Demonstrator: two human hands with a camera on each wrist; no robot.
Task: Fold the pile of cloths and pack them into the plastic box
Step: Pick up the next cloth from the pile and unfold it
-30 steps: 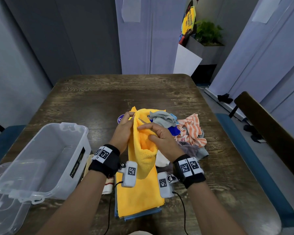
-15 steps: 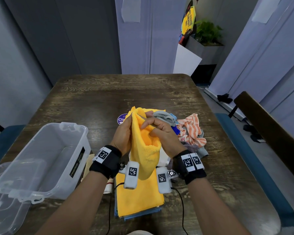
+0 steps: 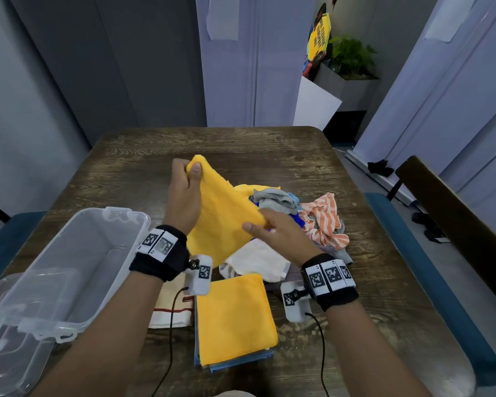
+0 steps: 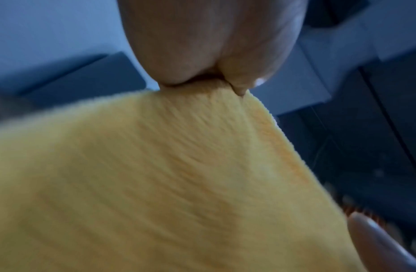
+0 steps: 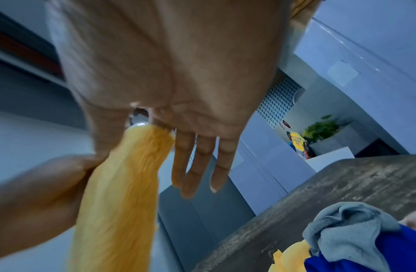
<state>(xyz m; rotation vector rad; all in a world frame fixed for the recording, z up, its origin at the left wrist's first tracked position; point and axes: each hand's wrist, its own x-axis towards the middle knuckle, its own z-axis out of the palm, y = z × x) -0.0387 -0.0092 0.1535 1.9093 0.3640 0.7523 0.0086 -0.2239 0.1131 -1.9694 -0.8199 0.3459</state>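
Held cloth (image 3: 226,219), pinched in fingers (image 3: 196,169): plain yellow. Right of fingers: grey cloth (image 3: 275,197), blue cloth (image 5: 376,254), orange-white striped cloth (image 3: 324,213). Below fingers: folded stack (image 3: 235,316) topped yellow. Surface (image 3: 212,144): dark brown, wood-grained.

- plastic box (image 3: 112,209) left, top open, reachable from above.
- loose cloth pile (image 3: 321,219) blocks right-centre.
- folded stack (image 3: 235,316) occupies near edge.
- far table (image 3: 212,147): bare wood.

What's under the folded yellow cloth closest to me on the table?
Edges of folded blue cloths peek out along the near and left sides of the folded yellow cloth. How many are stacked, and anything beneath the middle, is covered.
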